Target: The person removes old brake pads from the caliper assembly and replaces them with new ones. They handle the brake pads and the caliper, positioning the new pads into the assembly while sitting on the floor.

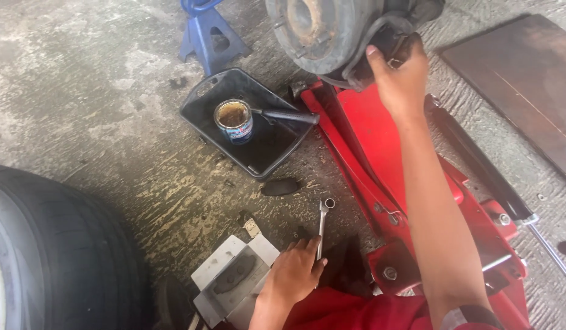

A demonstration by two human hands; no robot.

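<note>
Two hands are working apart here. Your left hand [295,272] is curling its fingers around the shank of a silver wrench [323,223] that is lying on the concrete floor [112,122], its ring end pointing away from you. Your right hand [399,76] is reaching up and gripping the brake caliper [387,43] at the edge of the rusty wheel hub [313,30], fingers wrapped over the top, thumb side pressing on the dark metal.

You are doing well by keeping the caliper steadied while the other hand is fetching the tool; I judge that holding it firm is stopping it from swinging on its hose. As you are lifting the wrench, be taking it near the middle of the shank so the ring end is coming up level. Watch the red floor jack [417,201], which is sitting directly under your right forearm; be keeping your elbow off its frame.

A dark brake pad [280,186] is lying on the floor just beside the black tray [271,162], and an open grease tin [234,121] is standing in that tray with a brush handle [286,115] resting across the tray beside it. A grey box [225,269] holding another pad is sitting just beside your left wrist, with a tyre [57,250] further left and a blue axle stand [209,33] well apart behind the tray.
</note>
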